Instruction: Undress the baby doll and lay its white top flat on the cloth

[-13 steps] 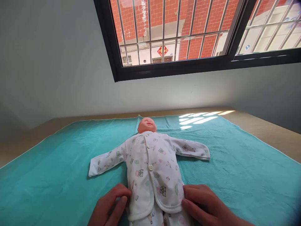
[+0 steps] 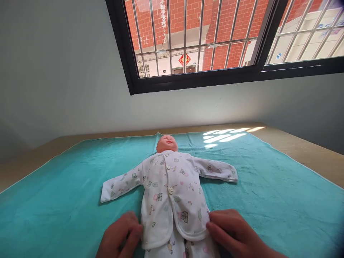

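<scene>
A baby doll [image 2: 167, 143] lies on its back on a turquoise towel [image 2: 67, 193], its head away from me. It wears a white printed baby jacket [image 2: 161, 200] fastened with buttons, and matching pants [image 2: 172, 247]. Both sleeves are spread to the sides, and no doll hands show past the cuffs. At the jacket's lower left edge, my left hand [image 2: 119, 234] pinches the fabric between thumb and fingers. My right hand [image 2: 233, 231] grips the opposite edge near the hem. Below the hem the front panels part and the pants show.
Beneath the towel is a wooden tabletop [image 2: 303, 145], its bare wood showing along the back and sides. A pale wall [image 2: 67, 89] stands behind it. Above is a black-framed window [image 2: 196, 84] with metal bars. Sunlight falls in stripes on the towel's back right.
My left hand has moved slightly left, drawing the jacket's left edge outward and widening the hem. The right hand stays about where it was at its edge. The view has shifted slightly.
</scene>
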The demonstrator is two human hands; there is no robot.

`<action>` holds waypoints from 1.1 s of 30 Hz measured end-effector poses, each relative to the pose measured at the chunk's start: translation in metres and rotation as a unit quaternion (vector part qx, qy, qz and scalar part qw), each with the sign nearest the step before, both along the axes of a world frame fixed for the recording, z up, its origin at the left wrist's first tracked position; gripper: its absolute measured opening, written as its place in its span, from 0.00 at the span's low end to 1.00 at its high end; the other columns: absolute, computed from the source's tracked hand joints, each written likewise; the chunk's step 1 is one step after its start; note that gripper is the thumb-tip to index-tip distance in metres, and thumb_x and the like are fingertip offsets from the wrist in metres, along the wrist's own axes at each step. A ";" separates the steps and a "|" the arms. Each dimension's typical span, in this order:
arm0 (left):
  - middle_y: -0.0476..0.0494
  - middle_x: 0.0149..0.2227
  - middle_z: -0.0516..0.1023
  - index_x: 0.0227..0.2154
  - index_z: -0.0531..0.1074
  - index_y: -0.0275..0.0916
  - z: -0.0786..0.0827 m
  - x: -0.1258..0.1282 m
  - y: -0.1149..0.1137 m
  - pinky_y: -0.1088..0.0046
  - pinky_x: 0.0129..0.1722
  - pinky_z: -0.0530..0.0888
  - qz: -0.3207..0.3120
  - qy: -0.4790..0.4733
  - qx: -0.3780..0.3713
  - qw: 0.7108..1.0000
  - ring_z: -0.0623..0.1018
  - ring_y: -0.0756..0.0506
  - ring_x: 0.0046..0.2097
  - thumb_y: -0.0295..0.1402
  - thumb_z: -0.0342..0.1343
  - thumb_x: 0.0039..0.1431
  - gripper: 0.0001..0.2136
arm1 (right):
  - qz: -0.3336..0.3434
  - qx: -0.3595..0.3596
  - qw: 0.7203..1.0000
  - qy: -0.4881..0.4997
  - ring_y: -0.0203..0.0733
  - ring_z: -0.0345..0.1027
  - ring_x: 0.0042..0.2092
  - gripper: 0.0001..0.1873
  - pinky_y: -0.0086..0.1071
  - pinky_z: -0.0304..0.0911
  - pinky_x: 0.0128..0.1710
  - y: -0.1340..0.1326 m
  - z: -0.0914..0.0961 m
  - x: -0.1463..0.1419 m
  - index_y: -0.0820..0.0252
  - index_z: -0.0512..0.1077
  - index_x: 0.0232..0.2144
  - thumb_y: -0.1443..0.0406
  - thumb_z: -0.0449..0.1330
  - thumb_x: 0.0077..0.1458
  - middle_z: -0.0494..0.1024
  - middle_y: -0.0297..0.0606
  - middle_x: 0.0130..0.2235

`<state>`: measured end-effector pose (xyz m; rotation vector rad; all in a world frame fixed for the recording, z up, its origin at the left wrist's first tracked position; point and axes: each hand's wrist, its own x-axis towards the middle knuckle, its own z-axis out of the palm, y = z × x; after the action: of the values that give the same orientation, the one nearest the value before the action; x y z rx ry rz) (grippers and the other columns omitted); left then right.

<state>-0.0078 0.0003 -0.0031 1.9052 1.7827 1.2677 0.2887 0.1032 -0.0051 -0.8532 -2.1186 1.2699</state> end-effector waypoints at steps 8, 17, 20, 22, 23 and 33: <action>0.43 0.58 0.71 0.55 0.69 0.43 -0.010 -0.091 0.034 0.55 0.57 0.71 0.255 0.129 -0.050 0.957 0.70 0.38 0.59 0.52 0.43 0.61 0.26 | -0.222 -0.277 0.904 0.237 0.31 0.46 0.21 0.29 0.29 0.44 0.21 0.030 0.004 0.008 0.59 0.56 0.15 0.47 0.58 0.54 0.56 0.28 0.17; 0.43 0.59 0.72 0.54 0.72 0.40 -0.036 -0.130 0.039 0.53 0.61 0.67 0.221 0.208 -0.174 0.937 0.70 0.38 0.61 0.49 0.37 0.63 0.28 | -0.311 -0.087 0.940 0.110 0.38 0.65 0.34 0.18 0.30 0.63 0.33 0.054 0.004 0.044 0.54 0.72 0.35 0.47 0.57 0.56 0.73 0.34 0.35; 0.38 0.61 0.69 0.58 0.67 0.38 -0.035 -0.132 0.039 0.50 0.60 0.67 0.248 0.215 -0.155 0.932 0.67 0.35 0.62 0.50 0.38 0.63 0.29 | -0.377 0.062 0.924 0.005 0.45 0.68 0.45 0.21 0.36 0.65 0.44 0.074 0.001 0.068 0.48 0.70 0.47 0.48 0.56 0.55 0.73 0.36 0.49; 0.35 0.60 0.70 0.61 0.63 0.37 -0.028 -0.131 0.039 0.49 0.56 0.70 0.279 0.182 -0.148 0.931 0.70 0.33 0.60 0.50 0.39 0.63 0.30 | -0.379 0.088 0.920 -0.039 0.48 0.68 0.49 0.25 0.39 0.65 0.47 0.085 -0.003 0.079 0.47 0.68 0.52 0.48 0.54 0.55 0.72 0.37 0.52; 0.35 0.57 0.72 0.61 0.63 0.38 -0.023 -0.129 0.039 0.50 0.54 0.72 0.293 0.156 -0.151 0.931 0.73 0.33 0.58 0.51 0.40 0.63 0.30 | -0.373 0.085 0.922 -0.062 0.48 0.68 0.50 0.26 0.40 0.65 0.48 0.090 -0.005 0.082 0.47 0.67 0.54 0.48 0.53 0.56 0.73 0.37 0.52; 0.55 0.40 0.83 0.43 0.78 0.48 -0.001 -0.126 0.029 0.74 0.30 0.80 0.269 0.019 -0.108 0.957 0.83 0.41 0.42 0.48 0.52 0.58 0.17 | -0.344 0.116 0.910 -0.199 0.50 0.72 0.43 0.28 0.41 0.68 0.41 0.104 -0.010 0.095 0.49 0.71 0.53 0.46 0.49 0.58 0.79 0.38 0.43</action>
<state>-0.1333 0.0296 -0.0042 1.3798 2.4499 1.1192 0.3840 0.2075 -0.0146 -1.6611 -1.9046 0.4906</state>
